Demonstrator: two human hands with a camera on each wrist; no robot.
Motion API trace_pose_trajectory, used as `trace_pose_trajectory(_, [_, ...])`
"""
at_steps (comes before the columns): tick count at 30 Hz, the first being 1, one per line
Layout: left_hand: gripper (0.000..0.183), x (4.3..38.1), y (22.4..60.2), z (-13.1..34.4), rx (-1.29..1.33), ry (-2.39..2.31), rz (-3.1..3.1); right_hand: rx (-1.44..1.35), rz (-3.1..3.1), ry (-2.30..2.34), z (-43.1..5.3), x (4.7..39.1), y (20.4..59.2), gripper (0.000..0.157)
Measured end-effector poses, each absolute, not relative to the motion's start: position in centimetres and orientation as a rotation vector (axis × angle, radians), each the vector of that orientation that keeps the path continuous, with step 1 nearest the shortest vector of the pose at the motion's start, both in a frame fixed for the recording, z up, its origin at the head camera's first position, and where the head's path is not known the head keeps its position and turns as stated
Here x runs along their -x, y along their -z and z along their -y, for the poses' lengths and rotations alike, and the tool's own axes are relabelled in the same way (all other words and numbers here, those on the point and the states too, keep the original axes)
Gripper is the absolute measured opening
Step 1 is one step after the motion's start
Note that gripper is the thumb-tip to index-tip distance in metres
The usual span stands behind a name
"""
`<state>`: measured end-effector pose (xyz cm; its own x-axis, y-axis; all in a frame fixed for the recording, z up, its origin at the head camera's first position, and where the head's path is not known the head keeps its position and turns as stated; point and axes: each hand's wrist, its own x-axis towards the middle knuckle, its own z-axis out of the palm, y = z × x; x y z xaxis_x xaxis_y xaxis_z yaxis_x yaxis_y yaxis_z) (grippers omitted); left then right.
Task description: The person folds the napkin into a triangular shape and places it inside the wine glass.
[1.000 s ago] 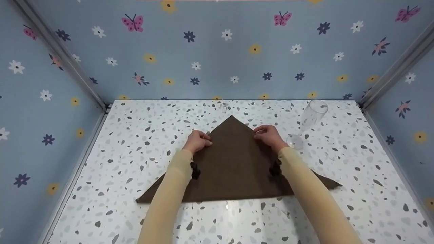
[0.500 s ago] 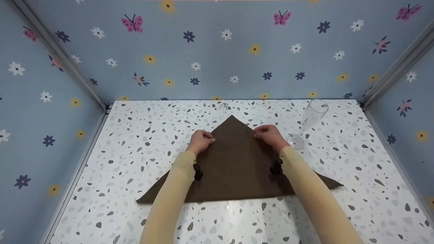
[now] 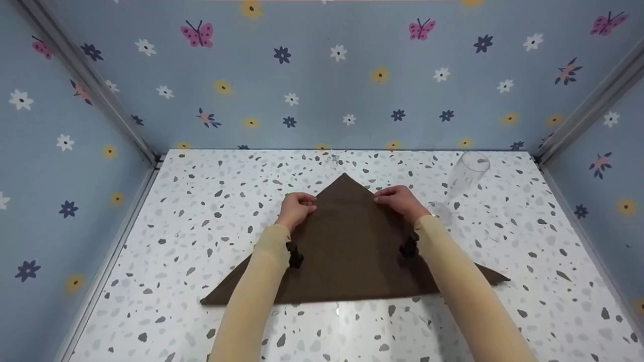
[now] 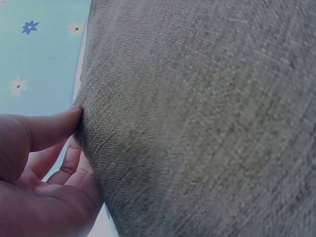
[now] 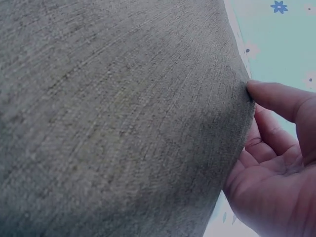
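A brown cloth napkin (image 3: 347,241), folded into a triangle, lies on the table with its peak pointing away and its long fold toward me. My left hand (image 3: 296,208) pinches its left slanted edge partway below the peak. On the opposite edge, at about the same height, my right hand (image 3: 400,202) pinches the cloth. Close up in the left wrist view, the thumb presses the edge of the napkin (image 4: 197,118) with fingers behind it. The right wrist view shows the same kind of pinch on the woven fabric (image 5: 123,118). Both forearms cover parts of the slanted edges.
A tall clear footed glass (image 3: 468,176) stands behind and right of my right hand, its base close to the wrist. A small clear object (image 3: 333,161) lies near the back edge of the speckled table (image 3: 176,226). Flower-patterned walls (image 3: 322,100) enclose the back and sides.
My left hand has shifted slightly right and up along the napkin's edge. The right hand keeps its pinch almost in place, and the cloth stays in its triangle.
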<state>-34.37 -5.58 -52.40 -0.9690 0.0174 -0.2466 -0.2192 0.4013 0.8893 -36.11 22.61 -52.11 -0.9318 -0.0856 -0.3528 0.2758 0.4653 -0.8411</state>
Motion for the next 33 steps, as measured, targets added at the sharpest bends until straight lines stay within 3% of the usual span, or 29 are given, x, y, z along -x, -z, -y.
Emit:
trace_pose_trajectory(10, [0.018, 34.8, 52.9, 5.0, 0.145, -1.657, -2.538, -0.313, -2.455, 1.537, -21.8, 35.8, 52.3, 0.016])
trace_pose_trajectory(19, [0.018, 34.5, 53.6, 5.0, 0.095, -1.622, -2.643, -0.259, -2.566, 1.435, -22.4, 35.1, 52.7, 0.017])
trace_pose_trajectory(33, [0.031, 31.6, 52.6, 12.2, 0.112, -1.51, -2.541, -0.015, -2.696, 1.239, -27.4, 33.0, 52.0, 0.017])
